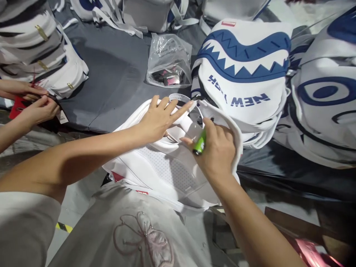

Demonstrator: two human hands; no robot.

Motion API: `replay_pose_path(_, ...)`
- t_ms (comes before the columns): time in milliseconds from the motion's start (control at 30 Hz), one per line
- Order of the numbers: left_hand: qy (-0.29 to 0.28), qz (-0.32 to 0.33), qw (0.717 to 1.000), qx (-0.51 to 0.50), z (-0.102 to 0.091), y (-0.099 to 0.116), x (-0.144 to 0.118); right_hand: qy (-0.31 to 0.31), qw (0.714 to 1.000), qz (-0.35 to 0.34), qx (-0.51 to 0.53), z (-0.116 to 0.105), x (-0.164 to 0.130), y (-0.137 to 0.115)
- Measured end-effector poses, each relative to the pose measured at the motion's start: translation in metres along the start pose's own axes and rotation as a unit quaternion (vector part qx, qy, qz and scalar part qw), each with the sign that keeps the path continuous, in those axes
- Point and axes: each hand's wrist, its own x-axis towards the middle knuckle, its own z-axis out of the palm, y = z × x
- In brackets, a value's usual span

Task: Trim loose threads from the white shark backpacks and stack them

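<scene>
Left hand (157, 120) lies flat, fingers spread, on top of a white backpack (167, 167), fingertips reaching its top edge near the white carry loop (179, 98); grip apart, pressing, not clamped on anything. Right hand (218, 148) has its grip closed around a small green lighter (200, 144), lighter end poking out toward the left hand, just over the backpack's upper panel; same hand also touches the backpack's curled white edge (236, 133). Backpack sits at the near edge of the grey bench (116, 74), back mesh panel up, partly overhanging toward the person's torso. Just behind and right of it, touching or nearly so: a stack of white backpacks with blue shark-mouth print (244, 70) and "NEW" lettering. Further right, another stack with a blue eye print (325, 92). Behind the hands, mid-bench, a clear plastic bag (169, 59) with small dark and pink items inside, well apart from the hands. Far left: a co-worker's two hands (36, 105) at a red tag (18, 107), beside a stack of white bags with gold clips (36, 48).
</scene>
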Motion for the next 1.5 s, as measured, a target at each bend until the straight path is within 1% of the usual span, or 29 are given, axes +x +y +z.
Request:
replay_pose_path(67, -0.007, -0.012, 1.0, -0.006, 0.003, 0.0, 0.001, -0.038, 0.999, 0.023, -0.018, 0.016, 0.009, -0.006)
replay_pose_path(200, -0.016, -0.031, 0.999, -0.026, 0.012, 0.0, 0.008, -0.087, 0.993, 0.077, -0.023, 0.047, 0.027, -0.029)
replay_pose_path(300, -0.014, -0.047, 0.997, -0.052, 0.015, 0.0, 0.011, -0.113, 0.988, 0.099, -0.033, 0.053, 0.033, -0.038)
replay_pose_path(467, -0.026, -0.034, 0.998, -0.042, 0.013, 0.002, 0.006, -0.116, 0.99, 0.07, -0.049, 0.04, 0.023, -0.036)
replay_pose_path(567, -0.025, -0.04, 0.998, -0.037, 0.015, 0.004, 0.007, -0.105, 0.991, 0.08, -0.034, 0.043, 0.02, -0.035)
replay_pose_path(633, -0.035, -0.047, 0.998, -0.016, 0.015, 0.005, 0.01, -0.095, 0.992, 0.083, -0.026, 0.047, 0.022, -0.033)
replay_pose_path(700, -0.038, -0.043, 0.998, 0.004, 0.014, 0.005, 0.012, -0.087, 0.994, 0.067, -0.015, 0.046, 0.024, -0.03)
replay_pose_path(767, -0.024, -0.034, 0.999, 0.012, 0.01, 0.005, 0.01, -0.086, 0.996, 0.039, -0.001, 0.034, 0.02, -0.025)
replay_pose_path(800, -0.014, -0.03, 0.999, 0.012, 0.009, 0.005, 0.008, -0.085, 0.996, 0.026, 0.009, 0.025, 0.016, -0.022)
replay_pose_path(867, 0.0, -0.027, 1.0, 0.007, 0.006, 0.005, 0.005, -0.063, 0.997, 0.015, 0.041, 0.005, 0.003, -0.017)
replay_pose_path(933, 0.003, -0.028, 1.0, 0.0, 0.005, 0.006, 0.003, -0.035, 0.994, 0.012, 0.101, -0.011, -0.012, -0.014)
replay_pose_path(1000, 0.001, -0.03, 1.0, -0.009, 0.005, 0.005, 0.003, -0.02, 0.983, 0.01, 0.18, -0.018, -0.02, -0.012)
replay_pose_path(1067, -0.006, -0.032, 0.999, -0.021, 0.005, 0.005, 0.005, -0.038, 0.967, 0.006, 0.252, -0.017, -0.018, -0.012)
replay_pose_path(1133, -0.02, -0.039, 0.998, -0.033, 0.004, 0.004, 0.008, -0.088, 0.952, 0.004, 0.294, -0.014, -0.008, -0.011)
replay_pose_path(1233, -0.05, -0.046, 0.997, -0.043, 0.001, 0.003, 0.011, -0.202, 0.933, 0.005, 0.298, -0.012, 0.01, -0.003)
replay_pose_path(1300, -0.062, -0.046, 0.996, -0.041, 0.0, 0.002, 0.013, -0.247, 0.928, 0.0, 0.28, -0.013, 0.018, 0.003)
replay_pose_path(1367, -0.066, -0.047, 0.996, -0.038, -0.001, 0.001, 0.014, -0.254, 0.931, -0.019, 0.262, -0.014, 0.021, 0.007)
replay_pose_path(1500, -0.059, -0.046, 0.996, -0.038, 0.001, 0.0, 0.014, -0.203, 0.948, -0.07, 0.236, -0.012, 0.018, 0.004)
